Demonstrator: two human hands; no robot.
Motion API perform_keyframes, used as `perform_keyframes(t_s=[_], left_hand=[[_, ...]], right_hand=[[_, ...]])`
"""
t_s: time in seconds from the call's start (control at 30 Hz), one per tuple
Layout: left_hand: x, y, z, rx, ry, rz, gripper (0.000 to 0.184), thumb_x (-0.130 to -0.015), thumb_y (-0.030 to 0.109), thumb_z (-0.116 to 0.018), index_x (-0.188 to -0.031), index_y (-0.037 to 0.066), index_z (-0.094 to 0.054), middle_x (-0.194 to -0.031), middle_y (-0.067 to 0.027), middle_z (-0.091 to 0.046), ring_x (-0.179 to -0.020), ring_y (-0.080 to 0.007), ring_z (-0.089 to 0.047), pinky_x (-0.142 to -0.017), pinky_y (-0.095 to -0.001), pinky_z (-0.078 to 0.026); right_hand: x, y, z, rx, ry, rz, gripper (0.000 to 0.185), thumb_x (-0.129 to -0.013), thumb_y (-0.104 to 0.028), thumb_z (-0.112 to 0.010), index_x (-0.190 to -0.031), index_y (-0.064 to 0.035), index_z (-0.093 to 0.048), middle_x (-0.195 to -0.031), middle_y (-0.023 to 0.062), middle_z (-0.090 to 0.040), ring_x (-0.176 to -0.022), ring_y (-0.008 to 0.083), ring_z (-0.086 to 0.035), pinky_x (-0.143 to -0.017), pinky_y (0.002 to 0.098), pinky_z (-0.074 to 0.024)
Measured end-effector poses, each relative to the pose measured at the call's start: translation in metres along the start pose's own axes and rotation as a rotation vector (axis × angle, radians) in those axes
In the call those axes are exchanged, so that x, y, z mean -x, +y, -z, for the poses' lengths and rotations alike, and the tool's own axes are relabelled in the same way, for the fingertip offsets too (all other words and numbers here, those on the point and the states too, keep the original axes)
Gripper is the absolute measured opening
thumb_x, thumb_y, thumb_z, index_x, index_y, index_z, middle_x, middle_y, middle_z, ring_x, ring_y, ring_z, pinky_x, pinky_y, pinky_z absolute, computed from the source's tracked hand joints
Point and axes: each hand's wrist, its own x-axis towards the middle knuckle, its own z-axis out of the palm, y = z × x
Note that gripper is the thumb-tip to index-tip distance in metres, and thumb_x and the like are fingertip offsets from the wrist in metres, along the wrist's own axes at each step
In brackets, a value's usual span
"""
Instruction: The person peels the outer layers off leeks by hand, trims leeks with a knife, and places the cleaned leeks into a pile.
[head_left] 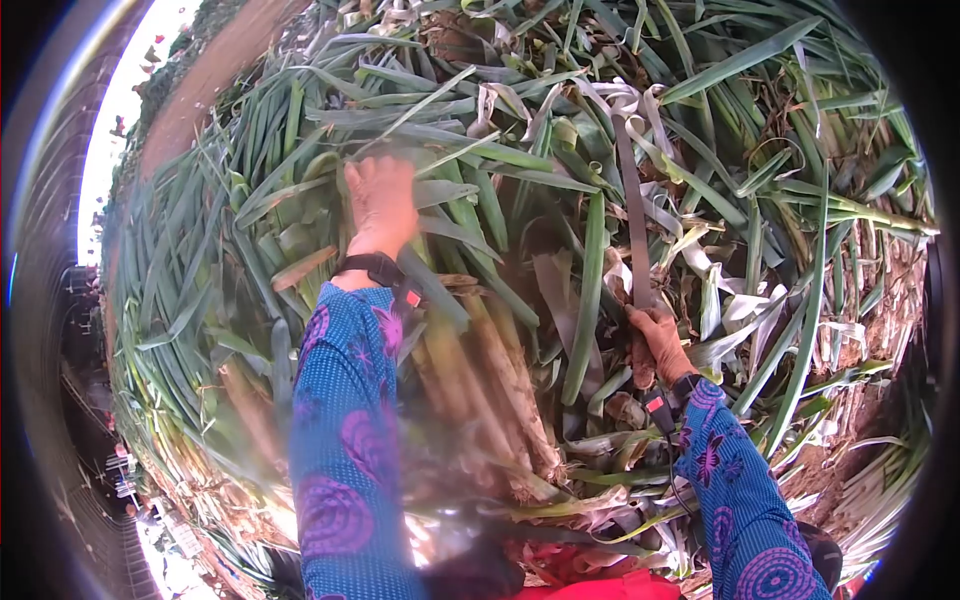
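My left hand [383, 203] is closed with its fingers curled down into the green leek leaves [440, 225]; the fingertips are partly hidden. Below that wrist, a cluster of leeks [500, 385] lies with pale stalks and roots pointing toward me. My right hand [660, 345] is wrapped around the handle of a long knife [632, 210]. Its narrow, dull blade points away from me over the leaves and is apart from my left hand.
Leeks with long green leaves [180, 270] heap up on the left. Trimmed and withered leaves [720, 300] lie around the knife. More pale leek stalks [890, 280] are piled at the right edge. Red cloth [610, 588] shows at the bottom.
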Motion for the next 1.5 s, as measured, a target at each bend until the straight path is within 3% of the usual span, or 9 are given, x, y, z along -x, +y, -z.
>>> perform_keyframes(t_s=[0.03, 0.17, 0.63, 0.83, 0.97, 1.17, 1.27, 1.37, 1.5], left_hand=[[0.001, -0.005, -0.006, -0.028, 0.199, -0.040, 0.026, -0.079, 0.009, -0.061, -0.105, 0.011, -0.060, -0.104, -0.0084, -0.060, -0.111, -0.0326, -0.051, -0.102, -0.0510, -0.033], [0.003, -0.018, -0.021, 0.317, 0.355, -0.115, 0.009, -0.086, 0.008, -0.054, -0.095, 0.007, -0.056, -0.095, -0.0128, -0.062, -0.095, -0.0370, -0.057, -0.081, -0.0457, -0.047], [0.036, -0.036, -0.047, 0.235, 0.153, 0.001, 0.017, -0.094, 0.026, -0.052, -0.097, 0.011, -0.057, -0.083, -0.0183, -0.065, -0.082, -0.0408, -0.061, -0.078, -0.0474, -0.044], [0.016, -0.049, -0.065, 1.097, 0.082, 0.381, 0.020, -0.096, 0.022, -0.049, -0.105, 0.011, -0.063, -0.068, -0.0099, -0.065, -0.061, -0.0219, -0.063, -0.061, -0.0343, -0.049], [0.022, -0.036, -0.057, 0.870, -0.049, 0.275, 0.027, -0.093, 0.031, -0.050, -0.103, 0.011, -0.065, -0.081, -0.0148, -0.069, -0.084, -0.0366, -0.065, -0.076, -0.0438, -0.049], [0.031, -0.037, -0.052, 0.562, 0.150, 0.012, 0.016, -0.087, 0.013, -0.060, -0.102, 0.011, -0.065, -0.086, -0.0121, -0.062, -0.085, -0.0329, -0.062, -0.076, -0.0385, -0.049], [0.037, -0.036, -0.041, 0.555, 0.002, 0.008, 0.028, -0.079, 0.007, -0.067, -0.106, 0.010, -0.062, -0.102, -0.0155, -0.058, -0.097, -0.0379, -0.058, -0.083, -0.0430, -0.047], [0.039, -0.027, -0.047, 0.486, 0.117, 0.035, 0.036, -0.076, 0.003, -0.067, -0.110, 0.009, -0.058, -0.106, -0.0163, -0.055, -0.098, -0.0393, -0.057, -0.081, -0.0461, -0.047], [0.032, -0.023, -0.053, 0.404, 0.118, 0.043, 0.027, -0.081, 0.008, -0.062, -0.106, 0.008, -0.053, -0.113, -0.0166, -0.054, -0.090, -0.0443, -0.059, -0.076, -0.0522, -0.048]], right_hand=[[0.001, -0.003, -0.002, -0.003, -0.002, -0.007, 0.040, -0.086, -0.032, -0.067, -0.097, 0.0065, -0.060, -0.066, 0.0103, -0.059, -0.047, 0.0193, -0.057, -0.040, 0.0329, -0.0494], [0.005, -0.005, -0.006, -0.023, 0.005, -0.005, 0.040, -0.087, -0.031, -0.066, -0.098, 0.0064, -0.060, -0.067, 0.0099, -0.059, -0.048, 0.0187, -0.057, -0.040, 0.0329, -0.0494], [0.005, -0.002, -0.006, -0.010, 0.026, 0.013, 0.037, -0.087, -0.032, -0.066, -0.096, 0.0032, -0.060, -0.069, 0.0081, -0.060, -0.050, 0.0182, -0.058, -0.041, 0.0321, -0.0491], [0.004, -0.003, -0.006, -0.001, 0.024, -0.001, 0.036, -0.087, -0.032, -0.066, -0.096, 0.0028, -0.059, -0.069, 0.0081, -0.060, -0.049, 0.0177, -0.057, -0.040, 0.0317, -0.0479], [0.004, -0.002, -0.006, 0.000, 0.022, -0.001, 0.035, -0.088, -0.031, -0.065, -0.094, 0.0032, -0.059, -0.068, 0.0083, -0.060, -0.049, 0.0175, -0.057, -0.040, 0.0315, -0.0470], [0.005, -0.003, -0.005, -0.013, 0.020, 0.006, 0.036, -0.087, -0.031, -0.065, -0.094, 0.0038, -0.059, -0.068, 0.0090, -0.060, -0.048, 0.0183, -0.057, -0.039, 0.0315, -0.0467], [0.005, -0.003, -0.006, -0.016, 0.039, 0.006, 0.036, -0.087, -0.031, -0.066, -0.094, 0.0038, -0.059, -0.068, 0.0096, -0.060, -0.047, 0.0189, -0.056, -0.039, 0.0319, -0.0468], [0.006, -0.004, -0.007, -0.014, 0.036, 0.008, 0.036, -0.087, -0.031, -0.066, -0.094, 0.0039, -0.059, -0.068, 0.0101, -0.059, -0.046, 0.0195, -0.056, -0.039, 0.0326, -0.0469], [0.004, -0.001, -0.004, -0.021, 0.031, 0.007, 0.037, -0.086, -0.032, -0.067, -0.094, 0.0036, -0.059, -0.067, 0.0102, -0.059, -0.046, 0.0197, -0.056, -0.038, 0.0331, -0.0470]])
